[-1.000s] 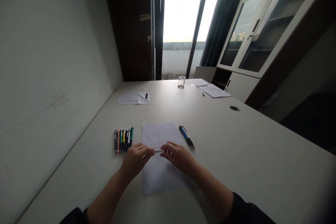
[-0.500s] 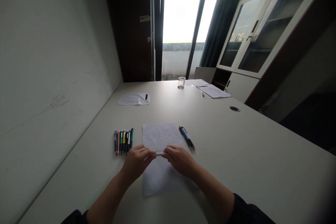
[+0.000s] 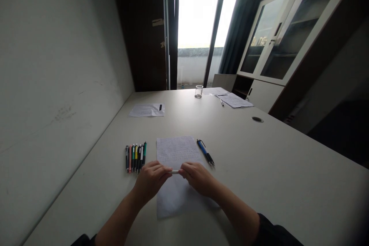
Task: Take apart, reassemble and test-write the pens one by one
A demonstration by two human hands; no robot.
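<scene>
Between my two hands a slim white pen (image 3: 175, 172) is held level above a sheet of handwritten paper (image 3: 175, 150); its ends are hidden in my fingers. My left hand (image 3: 152, 177) is closed around its left end, and my right hand (image 3: 197, 177) pinches the right end. Left of the paper lies a row of several pens (image 3: 136, 158) in dark, pink, green, yellow and white, side by side. To the right of the sheet, a blue pen (image 3: 204, 151) and a black pen (image 3: 211, 158) lie close together at a slant.
On the far left of the white table (image 3: 100, 184) lies another paper (image 3: 147, 110) with a dark strip on it. A glass jar (image 3: 198, 91), more papers (image 3: 235, 100) and a pen (image 3: 221, 102) are at the back right. A round cable hole (image 3: 257, 119) is nearer the right edge.
Almost nothing differs. Both hands keep hold of the white pen and sit very slightly lower in the picture; the pens and papers lie as before.
</scene>
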